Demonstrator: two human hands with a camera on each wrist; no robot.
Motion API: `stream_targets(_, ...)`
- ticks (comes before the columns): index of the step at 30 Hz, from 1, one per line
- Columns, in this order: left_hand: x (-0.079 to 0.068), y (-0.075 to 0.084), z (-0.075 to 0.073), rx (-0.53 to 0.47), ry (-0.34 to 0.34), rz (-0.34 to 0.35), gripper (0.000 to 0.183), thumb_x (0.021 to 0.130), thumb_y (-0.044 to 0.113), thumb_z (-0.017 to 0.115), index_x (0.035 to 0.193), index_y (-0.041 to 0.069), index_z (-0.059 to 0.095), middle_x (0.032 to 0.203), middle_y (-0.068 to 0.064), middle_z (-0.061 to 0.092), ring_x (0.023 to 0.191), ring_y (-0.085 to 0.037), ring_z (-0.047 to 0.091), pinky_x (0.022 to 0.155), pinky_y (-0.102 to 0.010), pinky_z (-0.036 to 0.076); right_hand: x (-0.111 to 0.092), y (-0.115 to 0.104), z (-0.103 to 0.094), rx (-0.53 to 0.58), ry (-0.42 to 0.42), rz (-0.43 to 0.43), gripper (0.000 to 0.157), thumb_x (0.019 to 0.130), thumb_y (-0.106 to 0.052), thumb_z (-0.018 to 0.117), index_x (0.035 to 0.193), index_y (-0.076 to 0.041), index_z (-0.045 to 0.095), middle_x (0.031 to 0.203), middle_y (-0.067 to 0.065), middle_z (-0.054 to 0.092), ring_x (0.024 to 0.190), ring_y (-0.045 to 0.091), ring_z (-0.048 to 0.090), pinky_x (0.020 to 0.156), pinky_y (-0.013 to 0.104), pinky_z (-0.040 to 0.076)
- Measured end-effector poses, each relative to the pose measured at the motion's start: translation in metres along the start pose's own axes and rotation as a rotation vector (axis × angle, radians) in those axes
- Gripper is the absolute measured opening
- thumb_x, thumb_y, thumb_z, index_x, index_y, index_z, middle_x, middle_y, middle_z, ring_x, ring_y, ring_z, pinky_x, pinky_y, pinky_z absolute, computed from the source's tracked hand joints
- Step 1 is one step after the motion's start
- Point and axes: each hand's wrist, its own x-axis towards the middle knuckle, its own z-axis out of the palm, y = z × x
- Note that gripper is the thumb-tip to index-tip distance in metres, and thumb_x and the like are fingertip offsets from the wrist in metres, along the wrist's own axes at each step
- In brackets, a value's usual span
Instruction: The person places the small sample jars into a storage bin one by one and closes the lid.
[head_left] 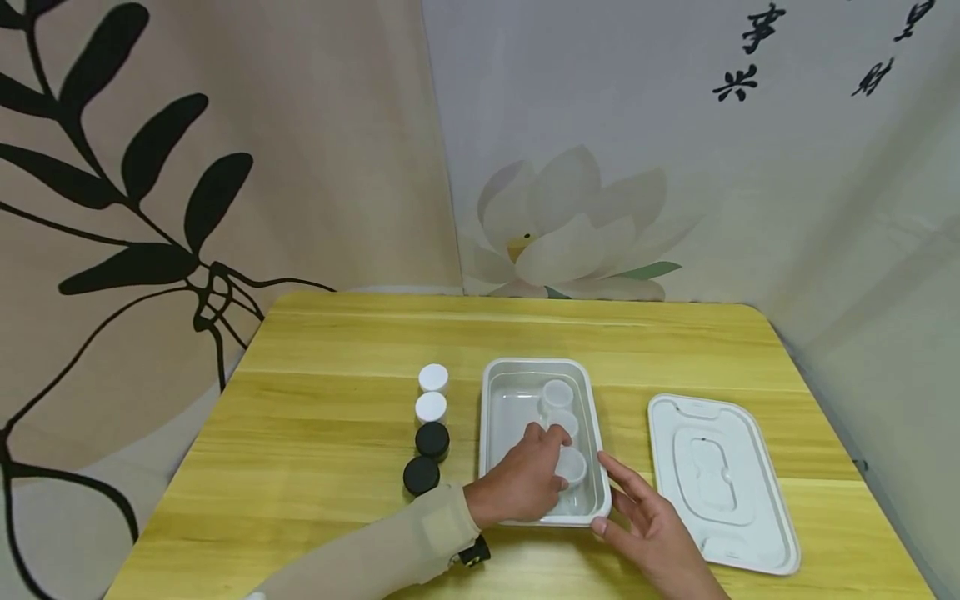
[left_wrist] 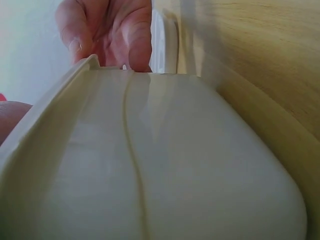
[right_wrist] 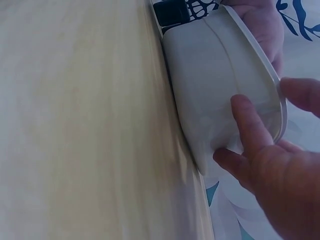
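Note:
A white plastic box (head_left: 517,392) stands on the table with several small round white-topped jars inside, among them a far jar (head_left: 557,393) and a middle jar (head_left: 562,423). My left hand (head_left: 527,477) reaches over the box's left wall, and its thumb and fingers pinch the nearest jar (head_left: 573,467). At the near right corner, the fingers and thumb of my right hand (head_left: 652,529) hold the box from outside. In the right wrist view the fingertips of my right hand (right_wrist: 280,165) lie against the box's side wall (right_wrist: 210,90) and at its rim.
Left of the box, two white-topped jars (head_left: 432,407) and two black-topped jars (head_left: 432,440) form a row on the wooden table (head_left: 322,417). A white lid (head_left: 723,483) lies flat to the right. Behind the table hangs a printed curtain (head_left: 337,150).

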Motion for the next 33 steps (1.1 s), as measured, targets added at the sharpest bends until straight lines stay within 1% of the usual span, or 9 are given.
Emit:
stream_targets(2, -0.001, 0.0, -0.001, 0.004, -0.007, -0.003, 0.047, 0.098, 0.008, 0.074, 0.139, 0.009, 0.051, 0.114, -0.011, 0.05, 0.081, -0.013, 0.053, 0.075, -0.023, 0.05, 0.0, 0.0, 0.0, 0.0, 0.0, 0.003, 0.072, 0.101, 0.002, 0.066, 0.165, -0.005, 0.033, 0.166, -0.002, 0.04, 0.139, 0.006, 0.057, 0.102, 0.023, 0.056)
stream_targets(12, -0.002, 0.003, -0.005, 0.042, -0.013, 0.02, 0.048, 0.098, 0.009, 0.074, 0.14, 0.008, 0.05, 0.112, -0.011, 0.049, 0.079, -0.013, 0.053, 0.075, -0.022, 0.05, 0.0, -0.007, 0.003, -0.026, 0.029, 0.051, 0.069, 0.101, -0.001, 0.067, 0.163, -0.006, 0.036, 0.165, -0.002, 0.043, 0.137, 0.006, 0.058, 0.099, 0.026, 0.058)
stream_targets(16, -0.004, 0.005, -0.009, 0.037, -0.02, 0.02, 0.048, 0.1, 0.01, 0.072, 0.142, 0.009, 0.048, 0.113, -0.011, 0.049, 0.078, -0.013, 0.053, 0.074, -0.022, 0.049, 0.001, -0.009, 0.003, -0.018, 0.03, 0.06, 0.069, 0.101, 0.0, 0.067, 0.163, -0.004, 0.036, 0.164, -0.003, 0.044, 0.136, 0.006, 0.059, 0.098, 0.027, 0.059)
stream_targets(20, -0.006, 0.006, -0.014, 0.036, -0.011, 0.017, 0.048, 0.101, 0.012, 0.071, 0.144, 0.01, 0.049, 0.117, -0.011, 0.05, 0.081, -0.013, 0.054, 0.076, -0.023, 0.05, 0.003, -0.009, 0.002, -0.01, 0.03, 0.059, 0.069, 0.1, 0.001, 0.068, 0.161, -0.002, 0.037, 0.164, -0.002, 0.044, 0.136, 0.006, 0.059, 0.097, 0.029, 0.06)
stream_targets(25, -0.012, 0.006, -0.022, 0.029, 0.024, 0.035, 0.045, 0.103, 0.016, 0.069, 0.144, 0.013, 0.051, 0.121, -0.01, 0.051, 0.086, -0.012, 0.055, 0.081, -0.025, 0.051, 0.004, -0.008, 0.002, -0.022, 0.049, 0.064, 0.067, 0.099, 0.001, 0.069, 0.159, -0.003, 0.041, 0.16, 0.001, 0.047, 0.133, 0.008, 0.061, 0.093, 0.033, 0.063)
stream_targets(29, -0.02, 0.0, -0.028, -0.034, 0.082, 0.1, 0.042, 0.105, 0.016, 0.067, 0.144, 0.013, 0.052, 0.124, -0.011, 0.053, 0.091, -0.012, 0.056, 0.086, -0.025, 0.051, 0.004, -0.01, 0.003, -0.029, 0.06, 0.07, 0.065, 0.099, 0.001, 0.069, 0.158, -0.004, 0.043, 0.157, 0.003, 0.049, 0.133, 0.008, 0.061, 0.093, 0.034, 0.063)
stream_targets(32, -0.028, -0.007, -0.034, -0.089, 0.139, 0.157, 0.04, 0.105, 0.015, 0.066, 0.143, 0.012, 0.052, 0.122, -0.01, 0.053, 0.099, -0.017, 0.056, 0.089, -0.027, 0.051, 0.005, -0.011, 0.004, -0.023, 0.064, 0.068, 0.064, 0.098, 0.002, 0.069, 0.157, -0.002, 0.043, 0.157, 0.003, 0.05, 0.133, 0.007, 0.061, 0.094, 0.033, 0.062)
stream_targets(33, -0.032, -0.01, -0.037, -0.12, 0.158, 0.167, 0.04, 0.106, 0.014, 0.065, 0.143, 0.011, 0.052, 0.123, -0.01, 0.053, 0.104, -0.018, 0.057, 0.093, -0.028, 0.052, 0.005, -0.011, 0.004, -0.024, 0.067, 0.067, 0.064, 0.098, 0.002, 0.069, 0.156, -0.002, 0.043, 0.157, 0.003, 0.051, 0.133, 0.007, 0.062, 0.094, 0.033, 0.062)
